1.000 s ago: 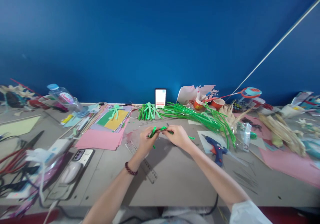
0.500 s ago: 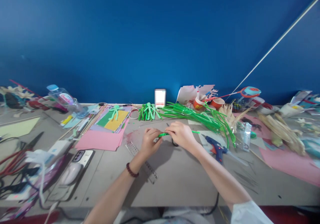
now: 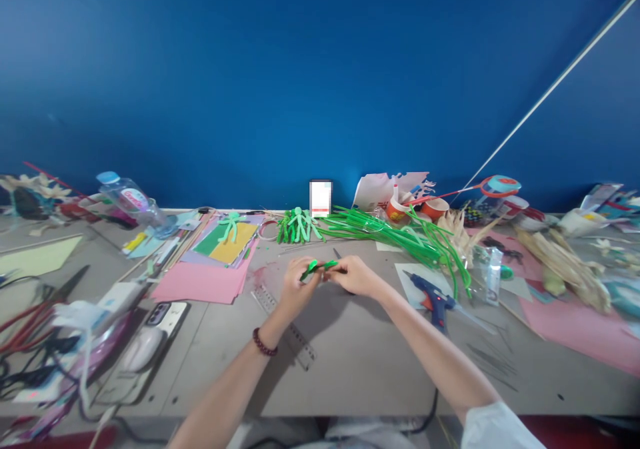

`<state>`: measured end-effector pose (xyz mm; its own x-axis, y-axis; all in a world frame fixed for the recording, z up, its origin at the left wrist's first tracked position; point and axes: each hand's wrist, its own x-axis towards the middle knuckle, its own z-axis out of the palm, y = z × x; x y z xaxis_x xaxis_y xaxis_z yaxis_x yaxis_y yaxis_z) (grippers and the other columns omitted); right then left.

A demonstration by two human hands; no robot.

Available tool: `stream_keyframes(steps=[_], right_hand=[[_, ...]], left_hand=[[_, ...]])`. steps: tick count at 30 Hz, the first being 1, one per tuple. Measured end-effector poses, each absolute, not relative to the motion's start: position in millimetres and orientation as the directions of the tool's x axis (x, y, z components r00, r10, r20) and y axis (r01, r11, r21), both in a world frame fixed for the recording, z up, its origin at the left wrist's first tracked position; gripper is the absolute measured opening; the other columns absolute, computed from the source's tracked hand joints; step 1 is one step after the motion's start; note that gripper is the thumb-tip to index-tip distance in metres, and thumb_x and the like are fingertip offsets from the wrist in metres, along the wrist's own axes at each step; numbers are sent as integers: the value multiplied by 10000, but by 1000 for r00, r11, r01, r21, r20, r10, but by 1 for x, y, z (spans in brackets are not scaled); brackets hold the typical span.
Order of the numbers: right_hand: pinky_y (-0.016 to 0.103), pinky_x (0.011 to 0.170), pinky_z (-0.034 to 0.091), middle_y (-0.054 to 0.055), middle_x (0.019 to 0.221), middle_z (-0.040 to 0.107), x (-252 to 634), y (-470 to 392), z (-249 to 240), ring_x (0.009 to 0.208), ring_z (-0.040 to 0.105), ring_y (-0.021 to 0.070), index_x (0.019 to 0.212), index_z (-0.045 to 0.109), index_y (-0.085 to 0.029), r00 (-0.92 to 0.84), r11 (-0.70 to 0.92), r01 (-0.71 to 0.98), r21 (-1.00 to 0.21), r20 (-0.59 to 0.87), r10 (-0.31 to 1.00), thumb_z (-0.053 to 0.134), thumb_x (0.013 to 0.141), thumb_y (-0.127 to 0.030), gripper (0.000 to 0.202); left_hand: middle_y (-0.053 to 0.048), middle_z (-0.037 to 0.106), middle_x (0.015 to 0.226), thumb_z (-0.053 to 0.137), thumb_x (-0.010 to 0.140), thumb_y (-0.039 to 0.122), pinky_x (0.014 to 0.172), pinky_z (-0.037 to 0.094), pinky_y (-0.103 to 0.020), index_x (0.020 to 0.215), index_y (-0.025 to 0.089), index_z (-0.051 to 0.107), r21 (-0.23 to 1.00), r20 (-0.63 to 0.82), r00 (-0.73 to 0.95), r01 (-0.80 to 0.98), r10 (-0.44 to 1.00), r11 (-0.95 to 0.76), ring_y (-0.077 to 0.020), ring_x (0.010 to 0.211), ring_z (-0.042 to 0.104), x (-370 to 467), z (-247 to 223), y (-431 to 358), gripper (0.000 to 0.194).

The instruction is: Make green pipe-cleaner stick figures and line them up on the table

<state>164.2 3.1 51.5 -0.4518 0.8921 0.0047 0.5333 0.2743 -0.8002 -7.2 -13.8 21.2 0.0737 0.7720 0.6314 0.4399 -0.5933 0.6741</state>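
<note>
1. Head view, hands: the left hand (image 3: pixel 299 283) and the right hand (image 3: pixel 357 277) meet over the middle of the table (image 3: pixel 370 362), fingertips close together. Both pinch a short green strip (image 3: pixel 312 266); the fingers cover much of it, so its full shape is hard to make out.
2. Head view, near the hands: a clear ruler (image 3: pixel 303 350) lies flat, partly under the left forearm, which wears a dark beaded bracelet (image 3: pixel 265 342) at the wrist. Right of the right hand, a blue glue gun (image 3: pixel 439 305) lies partly on a white sheet (image 3: pixel 410 282).
3. Head view, beyond the hands: a cluster of green figures (image 3: pixel 299 225) lies beside a spread of long green stems (image 3: pixel 385 233), in front of a small lit screen (image 3: pixel 320 198).
4. Head view, left side: pink sheets (image 3: pixel 197 284) lie near a phone (image 3: pixel 173 319), on which a white mouse (image 3: pixel 144 349) rests.
</note>
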Motion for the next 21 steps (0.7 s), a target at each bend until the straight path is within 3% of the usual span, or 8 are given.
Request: stream_keyframes(steps=[4, 8, 13, 17, 21], right_hand=[[201, 526, 366, -17, 540, 614, 168, 6, 51, 559, 555, 130, 747, 747, -154, -406, 262, 548, -795, 22, 914, 529, 746, -240, 235], [204, 530, 364, -4, 576, 650, 167, 6, 52, 569, 568, 134, 754, 748, -161, -407, 283, 564, -776, 36, 913, 527, 760, -238, 233], [211, 545, 329, 27, 626, 672, 162, -2, 58, 586, 572, 126, 709, 727, -173, -425, 390, 642, -659, 117, 898, 533, 820, -268, 242], [216, 602, 333, 27, 751, 694, 161, -11, 67, 711, 605, 137, 742, 698, -210, -477, 513, 702, -494, 208, 854, 504, 865, -226, 231], [222, 613, 325, 22, 767, 678, 162, -15, 75, 765, 596, 144, 774, 681, -223, -485, 543, 764, -348, 244, 840, 503, 874, -202, 205]], left_hand=[[-63, 697, 815, 606, 805, 294, 740, 506, -345, 870, 196, 685, 738, 549, 128, 389, 826, -551, -195, 791, 640, -10, 22, -11, 142], [-57, 686, 766, 602, 813, 293, 710, 507, -326, 833, 188, 700, 742, 561, 136, 353, 816, -570, -190, 768, 631, -11, 23, -10, 146], [-49, 663, 734, 579, 830, 260, 656, 487, -295, 803, 183, 688, 723, 586, 99, 384, 804, -574, -166, 709, 610, -11, 24, -10, 136], [-49, 671, 743, 554, 840, 251, 679, 466, -300, 782, 183, 664, 633, 636, 105, 495, 764, -595, -161, 721, 610, -13, 24, -9, 141], [-61, 698, 812, 524, 837, 187, 704, 447, -313, 848, 190, 655, 440, 692, 237, 611, 682, -658, -172, 782, 633, -15, 16, -6, 131]])
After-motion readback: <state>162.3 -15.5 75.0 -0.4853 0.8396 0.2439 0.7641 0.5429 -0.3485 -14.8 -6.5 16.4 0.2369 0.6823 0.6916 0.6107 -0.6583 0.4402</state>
